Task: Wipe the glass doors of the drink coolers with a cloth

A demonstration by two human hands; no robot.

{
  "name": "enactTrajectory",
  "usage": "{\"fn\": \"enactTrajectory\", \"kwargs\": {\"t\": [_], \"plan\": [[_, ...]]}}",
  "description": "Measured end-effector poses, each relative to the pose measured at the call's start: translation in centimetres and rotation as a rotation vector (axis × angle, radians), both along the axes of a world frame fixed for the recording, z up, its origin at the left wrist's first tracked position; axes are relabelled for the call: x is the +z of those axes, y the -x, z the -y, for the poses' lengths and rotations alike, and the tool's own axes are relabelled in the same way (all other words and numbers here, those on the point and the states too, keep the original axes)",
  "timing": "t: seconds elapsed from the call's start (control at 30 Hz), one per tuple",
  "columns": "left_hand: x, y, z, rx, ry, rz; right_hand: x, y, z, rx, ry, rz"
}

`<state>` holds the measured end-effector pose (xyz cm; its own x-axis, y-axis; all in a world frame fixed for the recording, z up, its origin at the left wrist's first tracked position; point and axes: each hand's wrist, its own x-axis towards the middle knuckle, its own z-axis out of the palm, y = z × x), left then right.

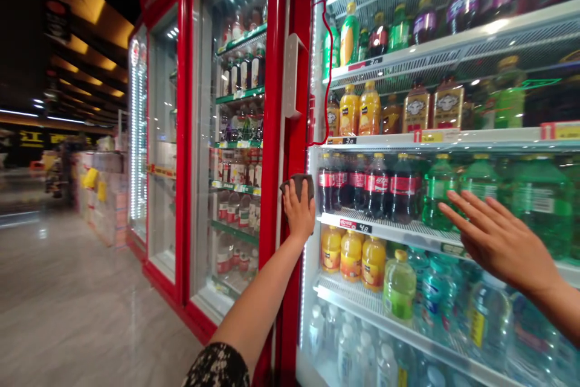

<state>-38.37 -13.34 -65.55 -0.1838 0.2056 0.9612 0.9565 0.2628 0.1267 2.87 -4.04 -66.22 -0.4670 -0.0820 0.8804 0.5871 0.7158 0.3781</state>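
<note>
My left hand (299, 206) presses a dark grey cloth (310, 185) flat against the red door frame (296, 151) of a drinks fridge. The cloth shows above and beside my fingertips, just below the white door handle (293, 79). On the right, my right hand (502, 239) is open and holds nothing, fingers stretched out in front of the glass. I cannot tell whether it touches the pane. Behind the glass, cola bottles (377, 185) and green bottles (438, 188) stand on a shelf, with orange drink bottles (351, 254) on the one below.
To the left stands another red-framed fridge door (182, 133) with bottles on its shelves (240, 97). Stacked goods (102, 188) line the aisle farther off, beside the shiny floor (90, 308). Clear bottles (347, 345) fill the lowest visible shelf on the right.
</note>
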Motion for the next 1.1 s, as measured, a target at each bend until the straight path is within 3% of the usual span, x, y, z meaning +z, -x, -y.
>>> {"fn": "enactTrajectory", "kwargs": {"t": [0.1,0.17,0.2,0.27,0.4,0.47,0.53,0.63,0.7,0.73,0.8,0.9,0.97,1.03,1.1], "plan": [[-9.0,0.3,1.4,0.011,0.036,-0.014,0.1,0.0,0.0,-0.006,0.004,0.003],[-12.4,0.6,2.2,-0.009,0.091,-0.039,0.1,0.0,0.0,-0.009,-0.003,0.002],[-12.6,0.6,2.3,-0.014,0.104,-0.040,0.1,0.0,0.0,-0.011,-0.009,0.004],[-10.3,0.3,2.0,-0.024,0.096,-0.026,0.1,-0.1,-0.1,-0.020,-0.018,0.013],[-0.1,-2.5,-0.7,-0.041,-0.034,0.072,0.2,0.0,-0.3,-0.059,-0.053,0.028],[2.9,-4.4,-1.8,-0.043,-0.092,0.112,0.3,-0.1,-0.5,-0.075,-0.090,0.032],[2.9,-5.7,-2.1,-0.064,-0.088,0.063,0.4,-0.1,-0.6,-0.085,-0.119,0.037],[-0.4,-5.5,-0.8,-0.170,0.096,-0.197,0.5,-0.1,-0.7,-0.094,-0.129,0.034],[-1.3,-4.5,0.2,-0.238,0.256,-0.357,0.6,0.0,-0.7,-0.104,-0.119,0.034],[-0.7,-4.0,0.5,-0.235,0.283,-0.363,0.6,0.0,-0.7,-0.109,-0.114,0.035],[2.3,-4.0,0.2,-0.181,0.213,-0.247,0.6,0.1,-0.7,-0.120,-0.112,0.041],[7.9,-6.5,-1.6,-0.080,-0.020,0.047,0.7,0.2,-0.8,-0.146,-0.129,0.048],[9.2,-8.7,-2.7,-0.059,-0.092,0.089,0.8,0.2,-0.8,-0.167,-0.141,0.055],[7.7,-9.7,-2.9,-0.084,-0.071,-0.027,0.9,0.2,-0.8,-0.180,-0.148,0.061],[4.5,-8.8,-2.1,-0.150,0.025,-0.232,0.9,0.3,-0.9,-0.177,-0.148,0.056]]}}
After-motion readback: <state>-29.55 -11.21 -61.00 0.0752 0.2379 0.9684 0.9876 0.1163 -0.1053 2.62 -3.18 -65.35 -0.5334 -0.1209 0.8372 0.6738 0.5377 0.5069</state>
